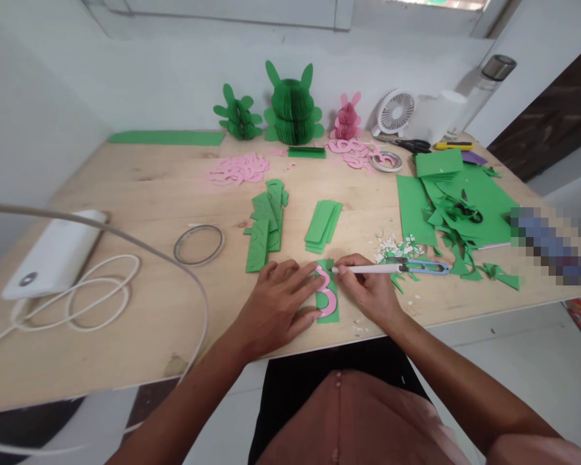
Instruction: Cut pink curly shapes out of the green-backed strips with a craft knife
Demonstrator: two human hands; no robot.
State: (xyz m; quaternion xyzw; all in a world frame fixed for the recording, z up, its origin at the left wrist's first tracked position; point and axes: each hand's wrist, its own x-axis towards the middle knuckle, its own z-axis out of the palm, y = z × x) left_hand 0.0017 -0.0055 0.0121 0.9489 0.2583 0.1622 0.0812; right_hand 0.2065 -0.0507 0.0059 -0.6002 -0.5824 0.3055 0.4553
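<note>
The desk [140, 187] is carrying everything, and its near edge is probably serving for close, steady work. The left hand [278, 307] is lying with fingers spread, apparently pinning one pink cutout [332, 302] flat so it is not slipping on the green strip [336, 285] beneath. The right hand [370, 294] is pinching one white pen [375, 268], its tip resting just beside the cutout's edge, seemingly for control.

Three rabbit-shaped figures are standing well beyond the hands: two green, one large [295, 116] and one smaller [242, 113], and one pink [347, 123]. Two strip piles are lying nearer, one beyond the left hand [259, 242], one beyond the gap between hands [322, 225]; overlap is hiding their counts. Two tape rolls are lying apart, one left of the left hand [196, 263], one beyond the right [386, 169].
</note>
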